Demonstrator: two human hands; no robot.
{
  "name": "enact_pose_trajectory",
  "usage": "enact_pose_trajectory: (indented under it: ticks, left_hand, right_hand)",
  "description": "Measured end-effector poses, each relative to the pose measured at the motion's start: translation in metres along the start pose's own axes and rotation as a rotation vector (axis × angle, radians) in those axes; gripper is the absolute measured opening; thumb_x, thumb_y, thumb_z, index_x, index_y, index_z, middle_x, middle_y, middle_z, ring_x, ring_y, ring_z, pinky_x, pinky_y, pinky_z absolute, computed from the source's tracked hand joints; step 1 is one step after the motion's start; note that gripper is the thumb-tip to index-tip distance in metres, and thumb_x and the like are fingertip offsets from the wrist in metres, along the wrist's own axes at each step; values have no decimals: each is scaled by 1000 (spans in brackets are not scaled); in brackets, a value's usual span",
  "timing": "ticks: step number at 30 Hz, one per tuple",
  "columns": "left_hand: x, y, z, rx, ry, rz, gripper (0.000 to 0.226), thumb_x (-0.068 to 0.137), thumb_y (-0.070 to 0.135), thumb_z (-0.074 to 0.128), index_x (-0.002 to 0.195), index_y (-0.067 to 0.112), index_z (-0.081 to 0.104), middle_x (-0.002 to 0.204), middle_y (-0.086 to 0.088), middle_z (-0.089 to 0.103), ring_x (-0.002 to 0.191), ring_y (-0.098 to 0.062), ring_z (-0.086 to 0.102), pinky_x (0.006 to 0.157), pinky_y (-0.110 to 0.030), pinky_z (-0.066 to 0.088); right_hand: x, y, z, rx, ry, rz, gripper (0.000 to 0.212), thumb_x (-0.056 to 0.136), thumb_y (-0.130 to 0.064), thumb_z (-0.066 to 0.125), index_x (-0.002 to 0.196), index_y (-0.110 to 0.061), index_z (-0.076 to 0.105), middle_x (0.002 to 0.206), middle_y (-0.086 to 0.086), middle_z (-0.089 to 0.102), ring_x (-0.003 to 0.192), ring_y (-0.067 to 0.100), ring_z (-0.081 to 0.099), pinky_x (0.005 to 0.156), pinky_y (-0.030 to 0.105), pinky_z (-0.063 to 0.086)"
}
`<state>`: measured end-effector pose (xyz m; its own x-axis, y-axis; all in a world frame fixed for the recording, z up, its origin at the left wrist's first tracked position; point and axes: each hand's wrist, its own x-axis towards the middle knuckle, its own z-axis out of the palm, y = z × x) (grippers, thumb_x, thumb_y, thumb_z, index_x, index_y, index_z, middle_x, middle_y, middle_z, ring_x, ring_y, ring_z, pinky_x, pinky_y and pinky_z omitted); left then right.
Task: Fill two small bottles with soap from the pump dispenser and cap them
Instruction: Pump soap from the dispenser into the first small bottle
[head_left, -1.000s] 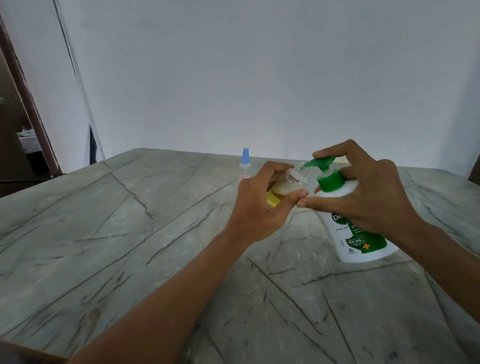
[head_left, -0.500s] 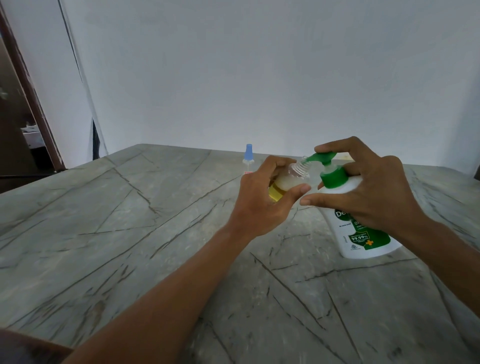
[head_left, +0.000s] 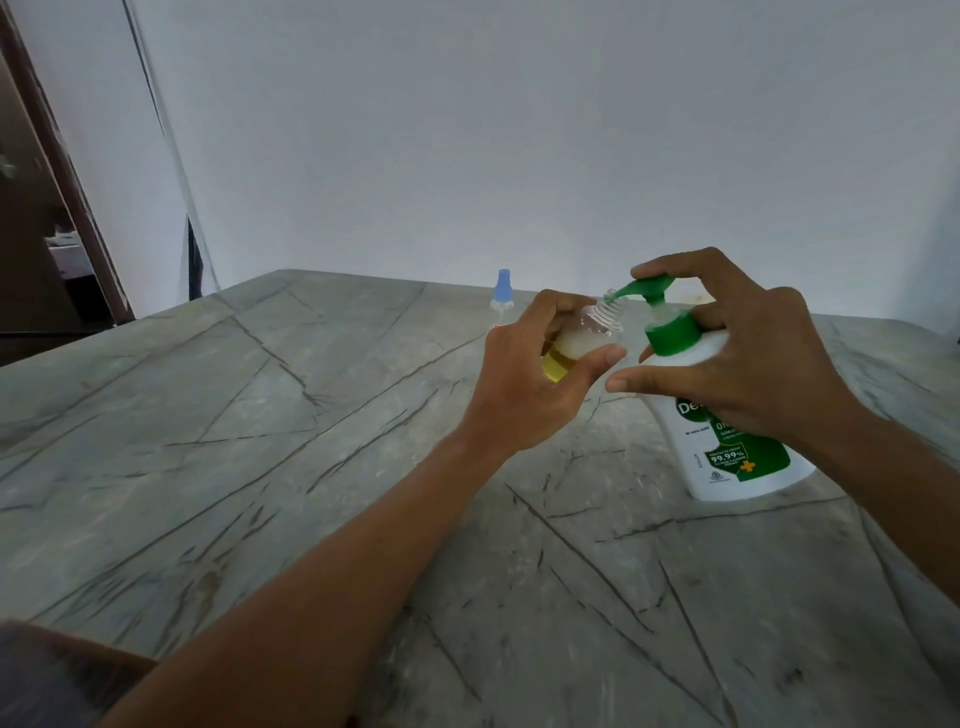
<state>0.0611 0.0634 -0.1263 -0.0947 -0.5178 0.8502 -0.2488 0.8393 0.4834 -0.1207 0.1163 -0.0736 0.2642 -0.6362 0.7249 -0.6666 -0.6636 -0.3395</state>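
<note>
Small bottle, part-filled with yellow soap, gripped tilted in left hand fingers, mouth at nozzle of pump dispenser standing on worktop; right hand fingers curled round dispenser, forefinger atop pump. Blue-capped bottle behind.

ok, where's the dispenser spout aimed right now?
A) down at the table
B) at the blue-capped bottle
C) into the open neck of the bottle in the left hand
C: the pump dispenser spout tip meets the threaded neck of the small bottle tilted in the left hand.
</note>
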Motion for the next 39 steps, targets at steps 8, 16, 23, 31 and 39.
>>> enact_pose_trajectory:
  ticks: [8, 16, 23, 31, 39]
  left_hand:
    - [-4, 0, 4, 4, -11, -10, 42, 81, 20, 79, 113, 2, 59, 106, -6, 72, 91, -13, 70, 75, -33, 60]
    - [-2, 1, 2, -8, 11, -19, 41, 81, 20, 79, 114, 3, 60, 105, -4, 72, 91, -13, 71, 74, -33, 60]
    - [-5, -1, 5, 4, -27, 8, 42, 80, 16, 80, 112, -1, 59, 105, -6, 72, 91, -12, 69, 76, -31, 59]
    - [-3, 1, 4, -1, 2, -16, 43, 82, 22, 78, 115, 2, 60, 106, -5, 72, 92, -15, 71, 75, -34, 60]
    - [-3, 3, 4, 10, -14, 35, 44, 80, 22, 80, 114, 1, 61, 105, -6, 72, 91, -14, 71, 76, -31, 60]
  right_hand:
    - [-1, -2, -1, -27, -5, 19, 72, 50, -62, 77, 113, -45, 48, 83, -36, 52, 67, -21, 58, 59, -3, 41]
    - [0, -3, -2, -62, -3, 18, 75, 50, -66, 74, 116, -47, 45, 83, -39, 51, 68, -22, 57, 68, 0, 42]
    - [-2, 0, -2, -51, 14, 44, 68, 48, -67, 75, 108, -45, 49, 79, -31, 55, 67, -12, 62, 70, 8, 49]
    - [-2, 0, -2, -47, -3, 1, 75, 51, -66, 74, 117, -49, 43, 79, -40, 51, 72, -24, 56, 66, -3, 39]
    - [-6, 2, 1, -3, 94, 6, 68, 51, -58, 82, 110, -37, 56, 84, -25, 63, 80, -11, 65, 78, 17, 53]
